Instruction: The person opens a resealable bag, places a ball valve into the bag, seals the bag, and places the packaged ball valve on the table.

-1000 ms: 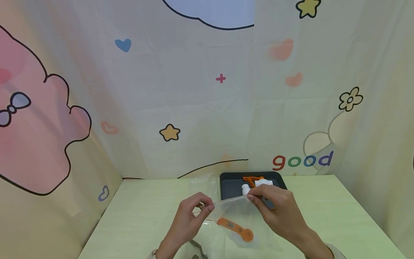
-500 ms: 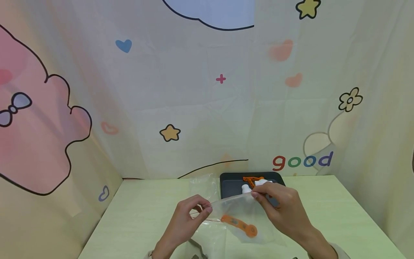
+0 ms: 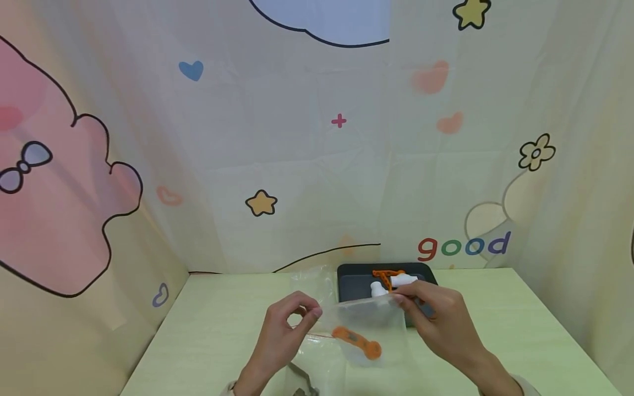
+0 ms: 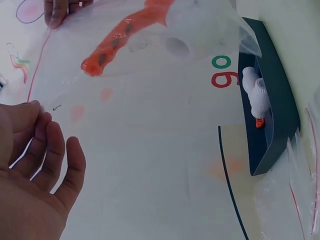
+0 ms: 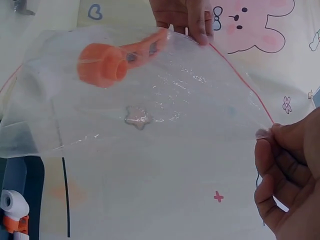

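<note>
Above the tabletop (image 3: 495, 324), a transparent bag (image 3: 366, 313) is suspended between the two hands, with an orange part (image 3: 356, 342) enclosed in its body. The left hand (image 3: 283, 330) pinches one end of the bag's upper edge between thumb and index finger; its other fingers are bent and carry nothing. The right hand (image 3: 441, 314) pinches the opposite end in the same manner. A red strip (image 5: 240, 75) runs along this edge from one hand to the other. The orange part consists of a narrow arm with dark slots and a round, hollow end; it lies at a slant, the round end toward the right hand. Behind the bag, a dark tray (image 3: 353, 278) contains white fittings (image 3: 378, 289) and an orange bracket (image 3: 388, 273), partly covered by the right hand. A second clear bag (image 3: 312, 279) lies beside the tray's left side. Near the front edge of view is a grey bent piece (image 3: 302, 375).
</note>
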Available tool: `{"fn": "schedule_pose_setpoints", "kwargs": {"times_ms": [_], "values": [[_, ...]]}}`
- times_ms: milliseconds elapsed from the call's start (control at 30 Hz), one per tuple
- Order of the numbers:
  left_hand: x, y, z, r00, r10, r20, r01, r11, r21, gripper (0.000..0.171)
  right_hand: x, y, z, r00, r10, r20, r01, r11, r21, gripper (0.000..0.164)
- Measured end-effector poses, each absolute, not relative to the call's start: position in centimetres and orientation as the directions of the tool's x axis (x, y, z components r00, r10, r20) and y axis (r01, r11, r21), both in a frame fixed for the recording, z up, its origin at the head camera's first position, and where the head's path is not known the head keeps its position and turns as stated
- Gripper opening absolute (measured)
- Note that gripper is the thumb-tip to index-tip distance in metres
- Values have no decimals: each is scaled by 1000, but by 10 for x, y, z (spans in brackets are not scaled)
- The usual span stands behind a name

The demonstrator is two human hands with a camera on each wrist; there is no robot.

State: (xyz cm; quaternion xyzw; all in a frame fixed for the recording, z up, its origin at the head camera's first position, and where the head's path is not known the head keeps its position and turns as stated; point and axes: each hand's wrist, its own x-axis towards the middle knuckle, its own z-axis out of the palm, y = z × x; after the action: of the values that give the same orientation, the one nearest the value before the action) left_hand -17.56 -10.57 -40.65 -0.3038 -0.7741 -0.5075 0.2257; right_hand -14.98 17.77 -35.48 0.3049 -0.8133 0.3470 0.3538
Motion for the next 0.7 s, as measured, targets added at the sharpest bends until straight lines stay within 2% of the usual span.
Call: {"fn": "schedule_pose_setpoints", "kwargs": {"times_ms": [200,300,533,700], "values": [[-171,-102,-399,-617,267,741,784,296,546,7,-150,187,-364,-582,-226,781,-710,609,-352,31],[-168,-99,-397,-588,287,757,806,291,516,6,-148,192,-367,-595,-219,773,-699,615,-364,29],[-159,-95,-390,-644,322,694,764,309,566,5,-139,199,-372,-640,-200,742,-679,599,-425,23],[-155,-93,-389,-645,347,681,764,290,576,6,-136,204,-375,-615,-212,760,-710,568,-416,30]]}}
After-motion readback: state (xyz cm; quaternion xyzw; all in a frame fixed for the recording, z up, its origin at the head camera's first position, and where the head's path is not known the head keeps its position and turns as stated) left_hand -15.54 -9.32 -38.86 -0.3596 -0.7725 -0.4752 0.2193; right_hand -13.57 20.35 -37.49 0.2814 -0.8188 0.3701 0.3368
